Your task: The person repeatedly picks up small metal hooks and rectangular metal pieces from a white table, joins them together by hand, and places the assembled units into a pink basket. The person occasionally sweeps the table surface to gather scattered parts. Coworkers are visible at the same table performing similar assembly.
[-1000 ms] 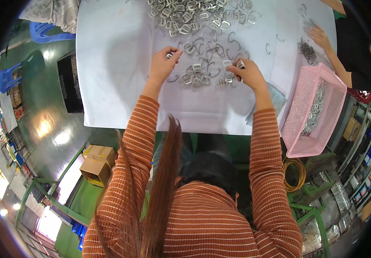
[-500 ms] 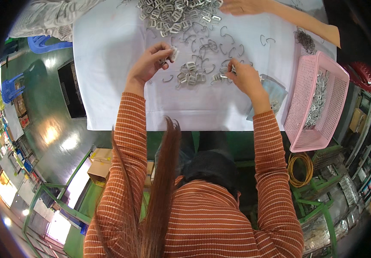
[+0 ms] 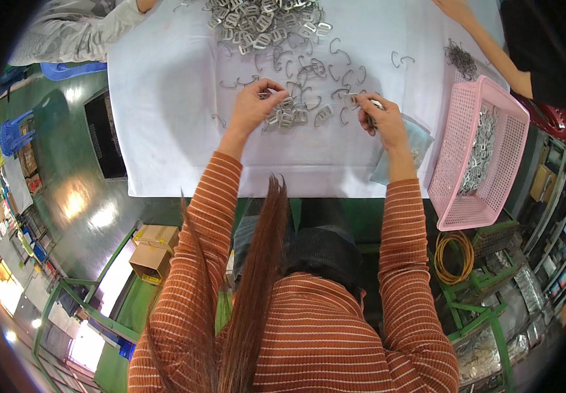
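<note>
My left hand (image 3: pixel 254 110) is closed in a pinch at the small cluster of silver metal slide buckles (image 3: pixel 300 117), its fingertips on a buckle (image 3: pixel 287 103) at the cluster's upper left. To the right, my right hand (image 3: pixel 384 120) is curled, with a metal buckle (image 3: pixel 350 99) at its fingertips; more metal shows between its fingers, partly hidden. Thin, bent wire hooks (image 3: pixel 310 101) lie scattered between and beyond my hands. At the table's far side is a large heap of similar buckles (image 3: pixel 256 25).
A pink perforated basket (image 3: pixel 441 167) holding metal pieces stands at the right. A clear bluish bag (image 3: pixel 416 141) lies beside my right wrist. A dark wire tangle (image 3: pixel 461 60) is near the basket. Other people's grey sleeve (image 3: pixel 76 29) and bare hand (image 3: pixel 454 9) reach over the far corners.
My left hand has moved right to the small buckle cluster. My right hand has shifted slightly right and turned. The other person's hand at upper right has drawn away from the heap.
</note>
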{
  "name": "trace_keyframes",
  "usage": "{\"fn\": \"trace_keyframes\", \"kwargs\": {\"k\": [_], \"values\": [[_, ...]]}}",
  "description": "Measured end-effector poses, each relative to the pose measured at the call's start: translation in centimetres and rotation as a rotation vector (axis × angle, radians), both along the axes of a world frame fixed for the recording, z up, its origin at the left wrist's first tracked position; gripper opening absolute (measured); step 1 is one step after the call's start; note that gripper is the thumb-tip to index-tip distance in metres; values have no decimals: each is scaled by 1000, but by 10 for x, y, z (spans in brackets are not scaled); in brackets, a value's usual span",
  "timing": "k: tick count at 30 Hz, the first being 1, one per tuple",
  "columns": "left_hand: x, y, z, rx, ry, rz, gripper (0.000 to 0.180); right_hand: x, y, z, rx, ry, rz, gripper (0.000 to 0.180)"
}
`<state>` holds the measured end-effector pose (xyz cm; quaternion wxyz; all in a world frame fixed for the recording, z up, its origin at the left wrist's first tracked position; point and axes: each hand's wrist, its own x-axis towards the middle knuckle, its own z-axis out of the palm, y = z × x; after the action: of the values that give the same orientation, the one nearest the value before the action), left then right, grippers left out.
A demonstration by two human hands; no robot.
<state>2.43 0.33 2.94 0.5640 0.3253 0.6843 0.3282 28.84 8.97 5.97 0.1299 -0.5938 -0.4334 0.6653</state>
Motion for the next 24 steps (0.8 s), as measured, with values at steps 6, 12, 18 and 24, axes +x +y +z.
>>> {"fn": "trace_keyframes", "kwargs": {"k": [6,12,18,24], "values": [[29,-5,-3,98,694,-143,28,18,-5,-6,172,-206,-55,21],[-2,-4,-1,81,321,-216,26,-8,-22,-4,647,-589,455,29],[-17,-11,47,83,-810,91,16,-27,-27,-35,841,-473,758,23],[18,-17,17,91,79,-138,20,25,-6,-6,84,105,291,21]]}}
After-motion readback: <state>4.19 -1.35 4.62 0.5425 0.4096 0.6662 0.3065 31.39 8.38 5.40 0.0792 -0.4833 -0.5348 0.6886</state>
